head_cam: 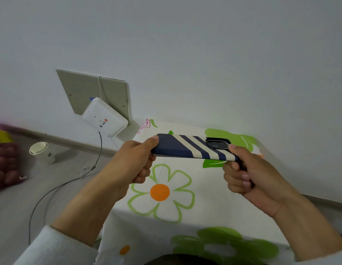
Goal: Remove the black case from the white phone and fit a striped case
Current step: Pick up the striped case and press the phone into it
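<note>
White sleeves lead up to 2 hands holding the striped case above the tablecloth. Left hand grips its plain navy end, thumb on top; right hand grips the camera end, thumb beside the lens. Something dark, possibly the black case, shows within the right fist. Left of the tablecloth, a white box leans against the wall, with a stack of paper cups farther left.

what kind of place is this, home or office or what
Most likely a room in a home. A flower-print cloth covers the table, a white router-like box leans on a wall panel by the floor, and paper cups lie on the wooden floor.
</note>
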